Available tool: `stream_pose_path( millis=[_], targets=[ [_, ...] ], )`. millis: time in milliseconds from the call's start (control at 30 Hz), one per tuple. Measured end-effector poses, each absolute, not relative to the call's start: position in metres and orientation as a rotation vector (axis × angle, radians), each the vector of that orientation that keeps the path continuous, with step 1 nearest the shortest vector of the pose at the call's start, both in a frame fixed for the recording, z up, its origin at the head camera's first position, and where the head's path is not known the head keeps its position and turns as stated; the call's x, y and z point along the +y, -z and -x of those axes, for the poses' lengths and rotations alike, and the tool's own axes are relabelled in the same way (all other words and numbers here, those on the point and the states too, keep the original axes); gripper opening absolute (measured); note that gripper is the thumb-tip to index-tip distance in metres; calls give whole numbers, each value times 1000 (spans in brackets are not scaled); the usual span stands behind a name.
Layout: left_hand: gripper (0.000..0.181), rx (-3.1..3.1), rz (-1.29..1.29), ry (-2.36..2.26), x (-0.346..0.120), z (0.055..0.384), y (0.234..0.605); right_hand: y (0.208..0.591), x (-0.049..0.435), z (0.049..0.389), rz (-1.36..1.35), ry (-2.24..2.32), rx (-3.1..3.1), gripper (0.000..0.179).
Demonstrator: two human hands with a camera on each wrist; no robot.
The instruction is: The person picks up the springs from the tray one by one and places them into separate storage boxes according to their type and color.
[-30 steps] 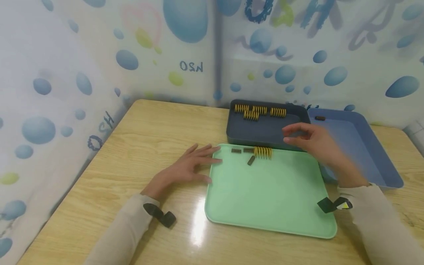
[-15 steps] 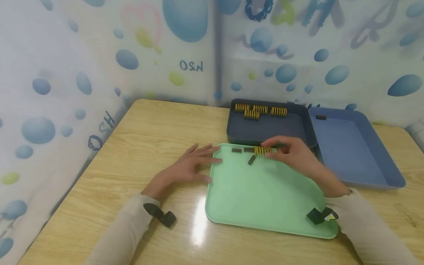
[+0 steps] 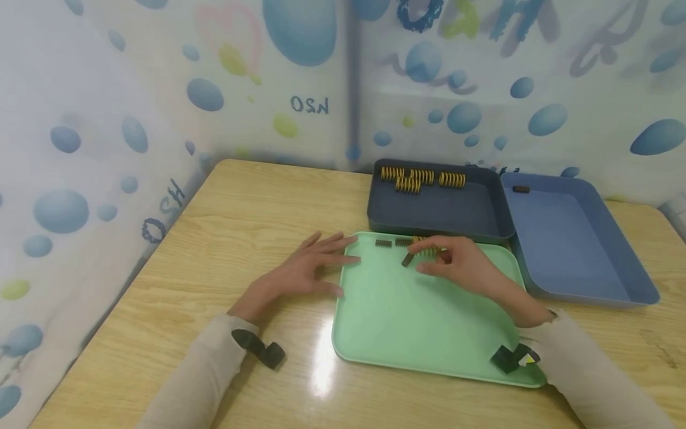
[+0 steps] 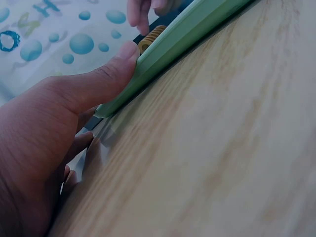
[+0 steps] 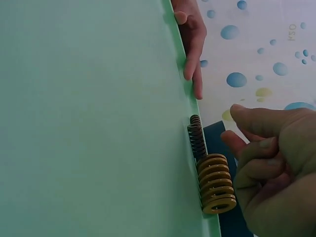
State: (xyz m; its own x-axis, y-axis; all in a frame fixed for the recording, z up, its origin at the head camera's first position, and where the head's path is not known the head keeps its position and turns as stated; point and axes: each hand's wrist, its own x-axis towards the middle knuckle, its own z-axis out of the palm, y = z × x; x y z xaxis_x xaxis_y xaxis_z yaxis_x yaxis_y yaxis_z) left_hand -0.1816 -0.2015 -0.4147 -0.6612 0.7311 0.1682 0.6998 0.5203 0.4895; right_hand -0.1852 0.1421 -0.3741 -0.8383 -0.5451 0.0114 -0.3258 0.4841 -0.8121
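My left hand rests at the left rim of the green tray, fingers spread; in the left wrist view its thumb touches the rim. My right hand is over the tray's far part, thumb and index finger apart. Just left of those fingertips lies a small dark spring, set at a slant. Behind the hand, a large yellow spring is partly covered; the right wrist view shows it whole. Two more small dark springs, a left one and a right one, line the far rim.
Behind the green tray stands a dark grey tray with several yellow springs in it. To its right, a blue tray holds one small dark spring. A patterned wall covering rises behind the wooden table.
My right hand has come from above the dark grey and blue trays' edges, down and left past the yellow spring, to the slanted dark spring. The left hand has stayed put.
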Motion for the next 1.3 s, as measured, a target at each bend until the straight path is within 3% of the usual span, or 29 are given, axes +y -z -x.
stream_pose_path(
  millis=[233, 1300],
  targets=[
    [66, 2689, -1265, -826, -201, 181, 413, 379, 141, 186, 780, 1192, 2502, 38],
    [65, 2697, -1278, -817, -201, 181, 414, 395, 143, 187, 865, 1305, 2512, 29]
  ],
)
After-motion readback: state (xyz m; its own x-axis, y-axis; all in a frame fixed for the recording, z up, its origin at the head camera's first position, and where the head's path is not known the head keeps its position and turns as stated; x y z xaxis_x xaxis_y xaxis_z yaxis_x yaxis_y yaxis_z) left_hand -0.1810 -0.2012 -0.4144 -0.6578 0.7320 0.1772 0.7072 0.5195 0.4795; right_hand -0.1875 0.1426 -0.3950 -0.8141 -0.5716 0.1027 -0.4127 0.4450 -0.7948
